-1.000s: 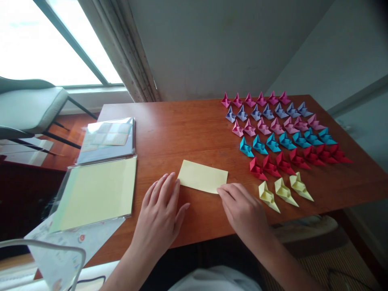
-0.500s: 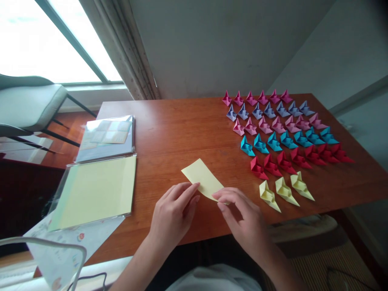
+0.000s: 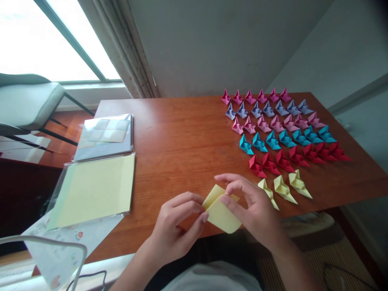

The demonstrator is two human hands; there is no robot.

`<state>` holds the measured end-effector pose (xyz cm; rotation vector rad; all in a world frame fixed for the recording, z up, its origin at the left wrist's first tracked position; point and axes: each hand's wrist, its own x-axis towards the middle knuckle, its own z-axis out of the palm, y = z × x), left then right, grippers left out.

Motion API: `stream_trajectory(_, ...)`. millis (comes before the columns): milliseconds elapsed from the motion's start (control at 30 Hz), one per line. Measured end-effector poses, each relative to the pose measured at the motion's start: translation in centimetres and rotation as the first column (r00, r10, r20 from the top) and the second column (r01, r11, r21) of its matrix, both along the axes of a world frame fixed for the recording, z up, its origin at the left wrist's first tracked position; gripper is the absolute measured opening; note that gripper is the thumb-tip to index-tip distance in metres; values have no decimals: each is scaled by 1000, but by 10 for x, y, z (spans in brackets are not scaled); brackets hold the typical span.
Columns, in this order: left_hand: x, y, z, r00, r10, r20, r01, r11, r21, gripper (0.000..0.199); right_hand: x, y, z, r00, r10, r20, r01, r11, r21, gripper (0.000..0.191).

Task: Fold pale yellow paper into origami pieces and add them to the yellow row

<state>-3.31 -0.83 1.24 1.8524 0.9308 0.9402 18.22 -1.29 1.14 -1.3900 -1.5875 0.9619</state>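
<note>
Here we are at the near edge of the table point(image 3: 169, 153), and the yellow paper point(image 3: 224, 216) is up between our hands, bent over on itself, its near end curling loosely. Our left hand point(image 3: 178, 220) pinches the left edge, thumb and fingertips close together. Our right hand point(image 3: 251, 202) grips the far right side between thumb and index finger, the other fingers loosely spread.

What could spoil this? If one pinch slackens, the two layers may slide and leave the edges mismatched. Press that rounded bend down while it is skewed and we'd likely get a crooked crease. And watch the right: our knuckles sit just beside the nearest of the yellow boats point(image 3: 284, 189), so a careless outward sweep could knock it askew.

Against half a second ago, what a change! The sheet then stretches away as a single layer, slanting to the far left; now it is doubled, closer to us, with both hands drawn nearer. The boats hold their rows.
</note>
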Motion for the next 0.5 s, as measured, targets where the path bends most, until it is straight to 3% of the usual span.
stream_trajectory(133,3,-1,-4,998,69,11,-68,995,-73,15,-5,-2,1,997,-74,-34,68,985,-158,16)
stream_trajectory(233,10,-3,-6,988,155,2,-152,974,-170,27,-12,-5,-3,988,-154,-17,148,973,-176,18)
stream_trajectory(367,20,-3,-5,980,192,-48,-198,955,-221,4,-17,-9,-7,990,-138,-7,134,977,-168,18)
stream_trajectory(500,22,-3,-4,978,206,-24,-204,936,-287,11,-15,-9,-5,993,-111,-37,103,978,-182,9)
